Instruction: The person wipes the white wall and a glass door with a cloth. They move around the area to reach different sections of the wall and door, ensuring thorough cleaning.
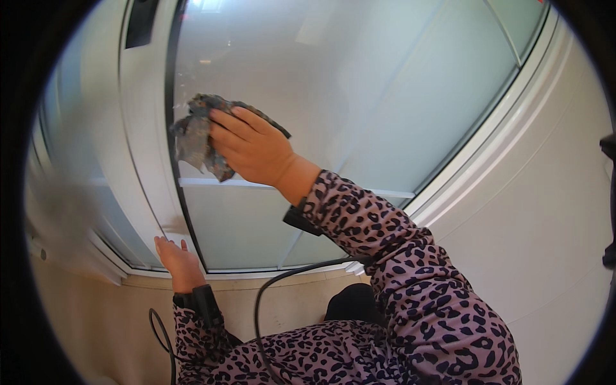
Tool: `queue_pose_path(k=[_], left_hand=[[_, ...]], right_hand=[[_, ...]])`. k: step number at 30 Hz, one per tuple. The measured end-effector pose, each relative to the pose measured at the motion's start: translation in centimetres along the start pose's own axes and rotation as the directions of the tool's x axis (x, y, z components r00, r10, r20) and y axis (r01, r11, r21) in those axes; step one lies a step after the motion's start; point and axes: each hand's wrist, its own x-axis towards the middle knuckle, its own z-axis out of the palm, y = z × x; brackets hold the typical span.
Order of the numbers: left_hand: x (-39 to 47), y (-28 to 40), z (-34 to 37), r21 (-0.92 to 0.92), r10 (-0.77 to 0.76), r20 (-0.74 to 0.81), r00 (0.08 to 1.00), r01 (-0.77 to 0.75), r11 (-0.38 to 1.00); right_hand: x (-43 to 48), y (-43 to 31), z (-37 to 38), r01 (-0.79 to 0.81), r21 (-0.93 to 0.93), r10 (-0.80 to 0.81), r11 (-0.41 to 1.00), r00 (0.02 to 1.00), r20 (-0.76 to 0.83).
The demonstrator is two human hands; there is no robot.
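Note:
My right hand (255, 144) presses a crumpled grey patterned cloth (192, 144) against the frosted glass panel (346, 96), near the panel's left edge. Small wet-looking marks show on the glass just above the cloth. Lower down, my left hand (179, 260) is at the white door frame (149, 144), its thumb apart from the fingers and nothing seen in it. Whether its fingertips touch the frame I cannot tell.
A dark fitting (142, 21) sits high on the frame. White bars, one of them a crossbar (385, 193), divide the glass. To the right runs a white wall (534, 216). A black cable (269, 284) loops by my leopard-print sleeve (370, 221). Beige floor (284, 303) lies below.

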Motion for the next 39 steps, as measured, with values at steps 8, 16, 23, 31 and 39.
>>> queue_pose_path(k=[8, 16, 23, 31, 39], left_hand=[[1.9, -5.0, -2.9, -0.022, -0.143, -0.041, 0.989, 0.142, 0.99], [2.1, -1.8, -1.4, 0.054, -0.092, 0.039, 0.995, 0.09, 0.994], [1.8, 1.4, 0.0, 0.073, -0.051, 0.114, 0.992, 0.043, 0.996], [-2.0, 5.7, 6.3, 0.157, 0.053, 0.336, 0.94, -0.111, 0.981], [-0.6, 9.1, 12.2, 0.208, 0.046, 0.461, 0.886, -0.159, 0.965]], right_hand=[[-13.7, 4.4, -9.6, -0.187, -0.223, 0.243, 0.957, 0.936, 0.254], [-22.2, 10.2, -19.1, -0.742, -0.61, 0.85, 0.278, 0.486, -0.204], [-31.0, 6.3, -16.7, -0.638, 0.72, 0.755, 0.273, -0.322, -0.572], [-36.9, -6.5, -15.6, -0.165, 0.792, 0.395, 0.587, -0.796, -0.459], [-20.9, -13.5, -6.6, -0.94, -0.251, 0.652, -0.232, 0.042, -0.757]])
